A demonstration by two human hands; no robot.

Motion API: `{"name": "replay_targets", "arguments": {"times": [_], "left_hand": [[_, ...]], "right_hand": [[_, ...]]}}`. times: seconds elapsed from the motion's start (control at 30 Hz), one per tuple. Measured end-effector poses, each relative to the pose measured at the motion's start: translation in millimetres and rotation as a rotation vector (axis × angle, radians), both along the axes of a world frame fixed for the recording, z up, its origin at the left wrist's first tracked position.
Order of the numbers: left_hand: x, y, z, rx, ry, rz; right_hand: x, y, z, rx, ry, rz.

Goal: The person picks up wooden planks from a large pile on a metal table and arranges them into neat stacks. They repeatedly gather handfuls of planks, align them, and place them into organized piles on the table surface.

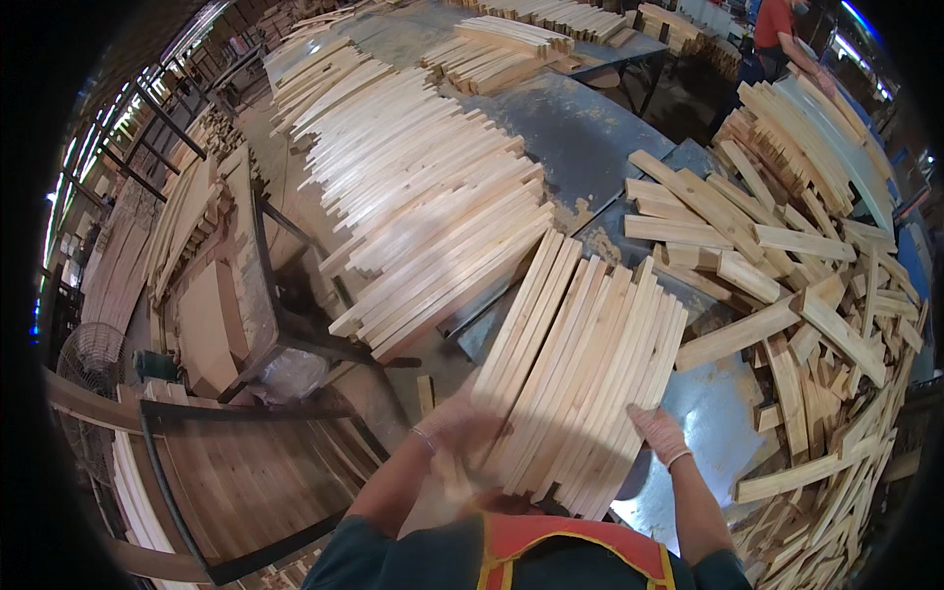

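In front of my body lies a row of pale wooden strips (590, 379), side by side and pointing away from me. A narrow dark gap sets a few strips on the left apart from the rest. My left hand (460, 421), slightly blurred, is closed against the left side of the row near its close end; some of its fingers are hidden. On the opposite side, my right hand (657, 433) grips the outer edge, fingers bent over the strips. Both hands seem to wear thin light gloves.
Beyond the row, many strips (423, 197) cover a long metal table (590, 128). Loose wood pieces (787, 265) pile up at right. At left stand a black-framed rack of boards (256, 462) and a fan (93, 354). A person in red (777, 39) works at far right.
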State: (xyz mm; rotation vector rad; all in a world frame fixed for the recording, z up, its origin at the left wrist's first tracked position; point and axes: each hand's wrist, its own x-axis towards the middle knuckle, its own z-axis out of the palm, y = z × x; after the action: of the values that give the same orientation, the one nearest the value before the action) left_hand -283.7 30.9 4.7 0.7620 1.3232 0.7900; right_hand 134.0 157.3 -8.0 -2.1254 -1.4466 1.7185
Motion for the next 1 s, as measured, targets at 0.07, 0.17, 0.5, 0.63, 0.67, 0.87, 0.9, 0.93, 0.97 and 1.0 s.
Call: {"name": "replay_targets", "arguments": {"times": [0.07, 0.17, 0.5, 0.63, 0.67, 0.87, 0.9, 0.93, 0.97, 1.0], "left_hand": [[20, 25, 33, 0.03, 0.075, -0.069], [13, 32, 50, -0.018, 0.155, -0.097], [-55, 125, 161, -0.038, 0.348, -0.089], [-123, 224, 120, 0.191, 0.261, -0.087], [-134, 253, 109, 0.246, 0.253, -0.099], [-186, 510, 76, 0.264, -0.083, -0.19], [-191, 559, 71, 0.334, -0.086, -0.207], [-195, 605, 66, 0.4, -0.09, -0.222], [-201, 657, 66, 0.518, 0.05, -0.262], [-208, 704, 55, 0.401, 0.019, -0.252]], "right_hand": [[-5, 9, -4, -0.029, -0.036, 0.054], [-6, -9, -12, 0.072, 0.433, -0.286], [-81, 69, 26, 0.106, 0.644, -0.443], [-137, 160, 37, 0.307, 0.772, -0.489], [-151, 187, 57, 0.312, 0.793, -0.457], [-196, 391, 100, 0.305, 0.591, -0.47], [-192, 429, 98, 0.338, 0.575, -0.455], [-196, 466, 97, 0.375, 0.561, -0.441], [-206, 505, 99, 0.415, 0.607, -0.425], [-220, 538, 99, 0.435, 0.633, -0.413]]}}
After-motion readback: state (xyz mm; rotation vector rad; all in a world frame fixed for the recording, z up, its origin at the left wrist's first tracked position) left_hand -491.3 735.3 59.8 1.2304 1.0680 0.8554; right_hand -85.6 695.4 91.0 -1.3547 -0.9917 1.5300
